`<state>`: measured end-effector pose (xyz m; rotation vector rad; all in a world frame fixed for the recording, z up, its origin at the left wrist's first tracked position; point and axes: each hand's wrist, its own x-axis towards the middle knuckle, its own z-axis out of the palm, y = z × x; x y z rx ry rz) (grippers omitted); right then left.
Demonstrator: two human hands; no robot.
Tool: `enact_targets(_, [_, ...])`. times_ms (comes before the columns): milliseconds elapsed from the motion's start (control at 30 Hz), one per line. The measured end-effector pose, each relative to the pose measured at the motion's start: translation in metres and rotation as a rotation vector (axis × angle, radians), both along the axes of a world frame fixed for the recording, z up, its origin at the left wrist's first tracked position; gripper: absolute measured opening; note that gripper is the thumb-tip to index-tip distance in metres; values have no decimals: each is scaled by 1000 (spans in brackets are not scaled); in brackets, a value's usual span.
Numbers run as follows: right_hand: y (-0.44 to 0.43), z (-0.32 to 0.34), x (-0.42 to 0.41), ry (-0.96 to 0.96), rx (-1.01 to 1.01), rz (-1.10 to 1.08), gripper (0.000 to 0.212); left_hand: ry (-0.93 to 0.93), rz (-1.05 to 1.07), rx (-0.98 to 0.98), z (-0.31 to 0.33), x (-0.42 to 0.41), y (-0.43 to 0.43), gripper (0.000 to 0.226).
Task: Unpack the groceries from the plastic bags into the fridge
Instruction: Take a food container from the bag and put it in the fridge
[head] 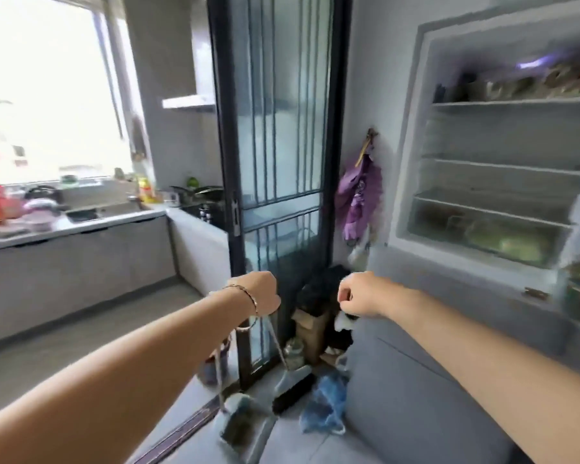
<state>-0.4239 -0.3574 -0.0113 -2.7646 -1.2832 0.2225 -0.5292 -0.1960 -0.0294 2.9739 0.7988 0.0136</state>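
The fridge [503,169] stands open at the right, with packets on its top shelf and greens in the bottom drawer; the middle shelves are bare. A crumpled blue plastic bag [325,403] lies on the floor by the fridge's lower front. Both my arms reach forward at waist height. My left hand [262,293], with a bracelet on its wrist, bends downward and hides its fingers. My right hand [359,294] is curled into a fist, and I see nothing held in it. Neither hand touches the bag or the fridge.
A dark-framed glass sliding door [275,162] stands straight ahead. A broom [292,386], a dustpan [238,420] and a black bag [322,289] sit at its foot. Purple cloth [359,195] hangs on the wall. The kitchen counter [74,226] runs along the left.
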Motion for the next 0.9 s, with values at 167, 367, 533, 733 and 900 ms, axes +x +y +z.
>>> enact_targets(167, [149,-28,-110,-4,-30,407,24,0,351,75,-24,-159,85,34])
enact_targets(367, [260,-60,-277,-13,8,842,26,-33,831,-14,-56,-337,113,27])
enact_targets(533, [288,-81,-416,-55,-27,1265,27,-31,1283,-132,-87,-473,65,32])
enact_targets(733, [230,-113,-575,-127,-159,1754,30,-76,1785,-245,-116,-602,-54,38])
enact_targets(900, [146,-130,-684,-92,-219,1987,29,-92,2064,-247,-128,-674,-175,32])
